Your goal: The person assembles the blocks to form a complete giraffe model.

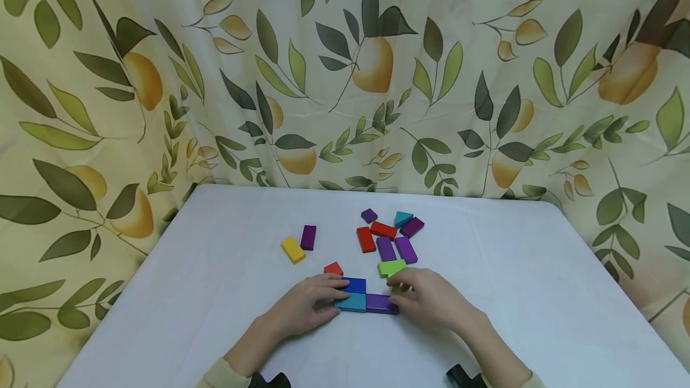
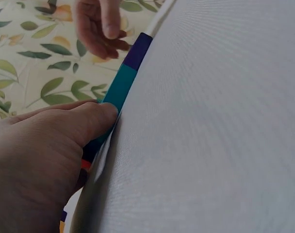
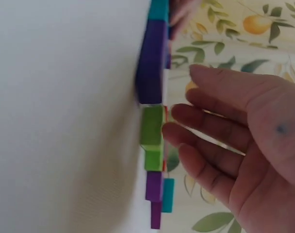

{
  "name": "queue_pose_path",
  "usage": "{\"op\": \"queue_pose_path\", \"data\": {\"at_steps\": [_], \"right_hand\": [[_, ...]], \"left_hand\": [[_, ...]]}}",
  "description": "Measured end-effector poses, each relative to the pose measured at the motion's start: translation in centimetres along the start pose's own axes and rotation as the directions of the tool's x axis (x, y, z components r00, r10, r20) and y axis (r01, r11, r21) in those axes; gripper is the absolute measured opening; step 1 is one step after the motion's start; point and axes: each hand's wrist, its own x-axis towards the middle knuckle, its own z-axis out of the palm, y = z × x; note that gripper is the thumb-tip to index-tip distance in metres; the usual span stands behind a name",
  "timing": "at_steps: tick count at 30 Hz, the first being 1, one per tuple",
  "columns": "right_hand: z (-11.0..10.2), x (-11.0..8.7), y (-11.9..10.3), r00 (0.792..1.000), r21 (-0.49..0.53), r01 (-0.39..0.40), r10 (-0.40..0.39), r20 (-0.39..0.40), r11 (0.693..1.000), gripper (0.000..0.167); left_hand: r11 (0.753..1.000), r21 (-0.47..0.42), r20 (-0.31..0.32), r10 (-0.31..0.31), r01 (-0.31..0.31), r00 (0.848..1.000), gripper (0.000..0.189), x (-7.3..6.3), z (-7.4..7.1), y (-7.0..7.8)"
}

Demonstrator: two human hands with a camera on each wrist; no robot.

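My left hand (image 1: 308, 304) rests its fingers on the left ends of a blue block (image 1: 355, 285) and a teal block (image 1: 351, 302). In the left wrist view the thumb lies against the side of the teal block (image 2: 121, 87). A dark purple block (image 1: 380, 304) adjoins the teal one on the right. Beside its right end is my right hand (image 1: 428, 297), fingers loosely bent with nothing between them. Just behind that hand sits a light green block (image 1: 392, 267), partly covered by the fingers. A red block (image 1: 333, 268) lies behind the left hand's fingertips.
Farther back on the white table (image 1: 226, 244) lie several red, purple and teal blocks, among them a red block (image 1: 366, 239) and a purple block (image 1: 406, 250). A yellow block (image 1: 293, 250) and a dark purple block (image 1: 308, 237) lie left. A patterned curtain (image 1: 334, 136) hangs behind.
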Motion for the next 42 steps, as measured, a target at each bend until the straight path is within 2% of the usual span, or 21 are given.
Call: {"op": "queue_pose_path", "data": {"at_steps": [4,8,13,20,30,38,42], "right_hand": [[-0.7,1.1,0.2,0.999,0.026,-0.005,0.006,-0.045,1.0,0.023],[-1.2,3.2,0.3,0.997,0.017,0.046,-0.045,-0.065,0.999,0.025],[-1.2,5.3,0.8,0.995,0.003,0.079,-0.079,-0.068,0.997,0.025],[-0.9,7.9,1.1,0.997,-0.027,0.069,-0.07,-0.042,0.997,0.021],[-0.8,11.3,0.6,1.0,-0.095,-0.002,0.003,0.011,0.995,0.022],[0.5,12.2,0.1,0.995,-0.224,-0.104,0.102,-0.019,0.969,0.044],[0.7,12.3,0.2,0.993,-0.219,-0.116,0.11,-0.037,0.969,0.038]], "left_hand": [[1.0,-0.021,-0.003,0.012,-0.012,1.0,0.036,-0.1,-0.2,-0.2],[0.999,-0.048,-0.022,0.019,-0.02,1.0,0.035,-0.2,-0.1,-0.3],[0.996,-0.082,-0.02,0.024,-0.025,1.0,0.035,-0.1,0.4,-0.3],[0.999,-0.045,-0.019,0.022,-0.022,1.0,0.034,0.0,0.5,-0.3],[0.996,-0.085,-0.021,0.013,-0.015,1.0,0.034,-0.2,0.2,-0.4],[0.998,-0.068,-0.031,0.006,-0.009,1.0,0.034,-0.2,0.5,-0.5],[0.998,-0.068,-0.026,-0.001,-0.001,1.0,0.034,-0.2,0.3,-0.4]]}}
